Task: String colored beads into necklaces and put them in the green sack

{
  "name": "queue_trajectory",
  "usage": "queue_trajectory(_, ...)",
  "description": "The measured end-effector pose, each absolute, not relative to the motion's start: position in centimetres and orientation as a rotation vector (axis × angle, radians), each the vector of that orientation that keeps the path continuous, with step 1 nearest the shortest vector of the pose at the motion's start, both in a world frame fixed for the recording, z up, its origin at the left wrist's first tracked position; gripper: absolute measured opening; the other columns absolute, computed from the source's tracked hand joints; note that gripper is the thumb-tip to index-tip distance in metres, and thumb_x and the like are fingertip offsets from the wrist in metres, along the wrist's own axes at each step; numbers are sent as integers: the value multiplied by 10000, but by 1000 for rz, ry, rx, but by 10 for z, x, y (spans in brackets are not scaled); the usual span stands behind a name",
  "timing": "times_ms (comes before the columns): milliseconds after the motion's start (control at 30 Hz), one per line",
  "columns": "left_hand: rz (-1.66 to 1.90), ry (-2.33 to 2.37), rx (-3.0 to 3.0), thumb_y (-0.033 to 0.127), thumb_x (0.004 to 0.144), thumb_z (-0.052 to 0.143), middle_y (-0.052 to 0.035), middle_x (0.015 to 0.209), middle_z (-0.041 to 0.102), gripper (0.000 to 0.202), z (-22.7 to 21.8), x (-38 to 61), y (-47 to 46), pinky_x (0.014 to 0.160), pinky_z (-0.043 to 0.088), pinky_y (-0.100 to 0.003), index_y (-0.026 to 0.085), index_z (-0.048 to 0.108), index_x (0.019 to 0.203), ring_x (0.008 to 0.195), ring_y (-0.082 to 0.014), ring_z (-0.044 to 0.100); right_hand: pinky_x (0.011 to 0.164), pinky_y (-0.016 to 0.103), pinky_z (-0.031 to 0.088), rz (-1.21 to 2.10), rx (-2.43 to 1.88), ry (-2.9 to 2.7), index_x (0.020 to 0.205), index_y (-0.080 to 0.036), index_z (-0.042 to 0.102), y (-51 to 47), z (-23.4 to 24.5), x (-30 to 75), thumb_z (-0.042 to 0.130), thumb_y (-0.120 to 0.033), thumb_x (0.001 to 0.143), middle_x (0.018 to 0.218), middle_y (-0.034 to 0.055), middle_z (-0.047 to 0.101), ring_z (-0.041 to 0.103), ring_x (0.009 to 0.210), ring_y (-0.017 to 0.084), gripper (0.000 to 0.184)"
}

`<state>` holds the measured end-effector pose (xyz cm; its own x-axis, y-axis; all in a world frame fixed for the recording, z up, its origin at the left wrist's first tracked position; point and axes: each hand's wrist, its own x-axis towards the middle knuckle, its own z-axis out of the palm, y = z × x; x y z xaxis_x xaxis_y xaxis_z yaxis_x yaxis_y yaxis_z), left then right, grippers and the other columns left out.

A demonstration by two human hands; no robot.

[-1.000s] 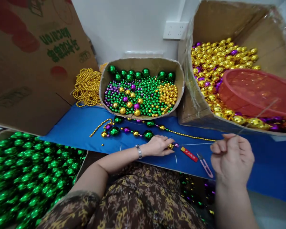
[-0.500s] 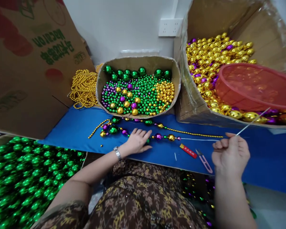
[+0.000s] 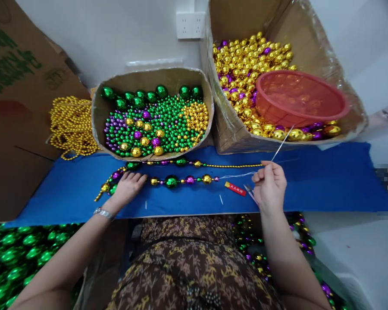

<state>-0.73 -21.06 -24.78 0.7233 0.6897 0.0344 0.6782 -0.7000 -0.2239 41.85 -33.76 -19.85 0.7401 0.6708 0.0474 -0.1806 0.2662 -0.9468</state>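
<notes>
A string of green, gold and purple beads (image 3: pixel 171 181) lies along the table's front part. My left hand (image 3: pixel 128 188), palm down with fingers bent and close together, is over its left part and seems to grip it; the beads beneath are hidden. From the string's right end a white cord (image 3: pixel 236 175) runs to my right hand (image 3: pixel 271 183), which pinches it. The cord's straight, stiff-looking end sticks up beyond the fingers. Behind lies a second beaded length with a thin gold bead chain (image 3: pixel 234 165). Small thread snips (image 3: pixel 249 192) are partly covered by my right hand, beside a red-and-yellow packet (image 3: pixel 235 188).
A cut-down carton (image 3: pixel 98 142) of mixed beads stands behind the blue cloth (image 3: pixel 330 181). Right of it, a larger carton (image 3: pixel 228 137) holds gold and purple beads and a red basket (image 3: pixel 310 117). Gold bead chains (image 3: pixel 73 127) lie at left; big green beads (image 3: pixel 29 254) sit below.
My left hand has slid left along the beads, its fingers drawing closer together. My right hand still holds the cord and now covers part of the snips. The view has shifted right.
</notes>
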Motion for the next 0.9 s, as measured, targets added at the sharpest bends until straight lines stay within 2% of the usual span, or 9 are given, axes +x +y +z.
queue_trajectory(100,81,-1107,-2674,298,969,398,-131,925,666,322,-248,-30,-199,850,420,-427,156,638,1130,890,-288,589,439,144,336,633,-1176,-472,857,-193,571,-338,-204,419,712,-486,765,543,-100,415,391,453,33,337)
queue_trajectory(300,79,-1209,-2672,255,957,405,-148,1050,664,314,-250,-50,-192,865,432,-434,174,616,1176,941,-289,588,430,137,327,580,-1186,-386,854,-197,562,-343,-205,430,735,-484,739,547,-98,447,384,457,34,354)
queue_trajectory(467,136,-1363,-2685,254,909,498,-156,977,673,268,-235,-38,-197,858,458,-432,161,648,1110,943,-298,613,433,146,337,466,-1182,-334,866,-203,566,-351,-197,444,724,-456,760,544,-98,441,372,454,39,317)
queue_trajectory(567,167,-1380,-2824,357,837,616,-143,968,677,311,-207,-21,-201,799,477,-387,165,654,1080,920,-291,632,439,158,336,485,-1170,-382,878,-198,585,-348,-189,435,718,-452,771,536,-94,426,365,464,50,306)
queue_trajectory(633,134,-1372,-3003,450,837,607,-95,872,685,325,-178,-6,-200,712,476,-327,180,665,1007,802,-243,647,451,161,340,488,-1162,-425,880,-191,598,-344,-184,422,720,-446,774,539,-88,424,363,480,53,302)
queue_trajectory(700,-67,-1404,-3140,463,890,531,-50,818,692,306,-148,13,-192,649,451,-277,191,660,942,701,-182,634,467,165,348,494,-1151,-475,884,-185,608,-339,-181,407,712,-440,788,544,-84,425,368,493,55,292)
queue_trajectory(767,-421,-1499,-3058,452,896,526,-33,767,685,299,-124,33,-173,605,420,-255,186,661,895,644,-155,606,485,174,364,515,-1150,-544,901,-183,619,-334,-180,394,685,-438,816,548,-79,428,385,502,58,277)
queue_trajectory(900,-894,-1772,-2691,384,880,550,-57,822,683,266,-106,62,-95,719,439,-277,144,657,921,730,-171,602,528,207,414,551,-1253,-747,961,-185,636,-329,-189,376,607,-432,879,579,-59,467,456,530,77,262)
